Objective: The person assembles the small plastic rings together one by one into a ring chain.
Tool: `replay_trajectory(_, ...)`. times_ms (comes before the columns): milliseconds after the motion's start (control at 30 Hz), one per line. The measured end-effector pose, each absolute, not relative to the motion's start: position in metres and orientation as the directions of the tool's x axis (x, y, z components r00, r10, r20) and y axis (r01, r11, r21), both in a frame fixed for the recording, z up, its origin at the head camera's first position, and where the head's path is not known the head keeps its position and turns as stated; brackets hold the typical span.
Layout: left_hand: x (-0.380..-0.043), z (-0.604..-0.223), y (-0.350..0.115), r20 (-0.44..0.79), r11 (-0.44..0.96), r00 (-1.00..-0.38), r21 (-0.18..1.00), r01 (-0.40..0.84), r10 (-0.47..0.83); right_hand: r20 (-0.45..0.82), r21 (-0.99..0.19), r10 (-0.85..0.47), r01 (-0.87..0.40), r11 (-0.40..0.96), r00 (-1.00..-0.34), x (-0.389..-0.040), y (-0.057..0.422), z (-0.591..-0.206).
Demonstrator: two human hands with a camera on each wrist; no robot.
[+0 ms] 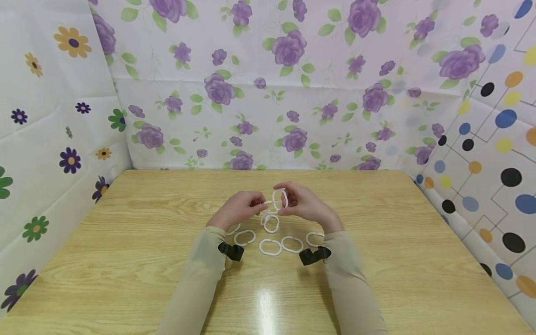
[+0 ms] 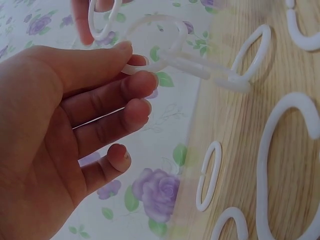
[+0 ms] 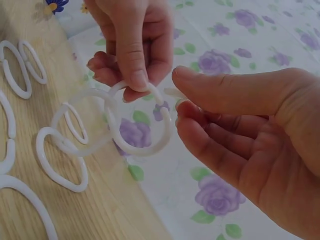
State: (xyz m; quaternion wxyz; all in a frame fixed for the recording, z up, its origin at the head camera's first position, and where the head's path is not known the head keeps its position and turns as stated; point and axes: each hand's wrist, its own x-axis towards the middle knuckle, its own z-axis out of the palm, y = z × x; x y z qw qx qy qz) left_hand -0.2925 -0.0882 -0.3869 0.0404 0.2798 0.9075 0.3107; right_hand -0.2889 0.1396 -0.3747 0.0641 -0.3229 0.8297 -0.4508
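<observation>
My left hand [image 1: 237,208] pinches a white plastic C-shaped ring [image 3: 144,151] between thumb and index finger, its small gap facing the right hand. Other fingers of that hand are loosely bent in the left wrist view. Two more white rings hang linked from this one as a short chain, the lowest ring [image 3: 64,186] over the tabletop. Opposite, my right hand [image 1: 309,203] pinches a separate white ring [image 1: 274,196] by thumb and fingertips, held upright close beside the chain's top ring. Mostly hidden behind fingers in the right wrist view, only its end [image 3: 173,93] shows.
Several loose white rings [image 1: 270,255] lie on the wooden table [image 1: 138,260] between the forearms. Black wrist cameras [image 1: 235,252] sit on both sleeves. Flower-patterned cloth [image 1: 259,116] hangs behind the table, and a dotted cloth [image 1: 494,181] stands along the right side.
</observation>
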Motion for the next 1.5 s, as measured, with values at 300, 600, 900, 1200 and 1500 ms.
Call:
replay_trajectory(300,-0.293,-0.385,-0.086,0.111,0.642,-0.835,0.588,0.492,0.539,0.173,-0.741,-0.580,-0.493,0.457,-0.796,-0.289,0.136,-0.374)
replay_trajectory(600,-0.293,-0.384,-0.086,0.117,0.643,-0.829,0.576,0.505,0.546,0.182,-0.726,-0.579,-0.506,0.466,-0.795,-0.291,0.136,-0.373)
replay_trajectory(900,-0.291,-0.383,-0.088,0.116,0.648,-0.839,0.582,0.492,0.532,0.192,-0.722,-0.576,-0.512,0.465,-0.794,-0.290,0.136,-0.376)
replay_trajectory(1200,-0.286,-0.379,-0.088,0.120,0.640,-0.836,0.589,0.493,0.535,0.202,-0.717,-0.559,-0.511,0.475,-0.804,-0.289,0.133,-0.378)
replay_trajectory(1500,-0.285,-0.376,-0.087,0.123,0.636,-0.833,0.590,0.498,0.539,0.223,-0.702,-0.569,-0.536,0.470,-0.791,-0.289,0.131,-0.380)
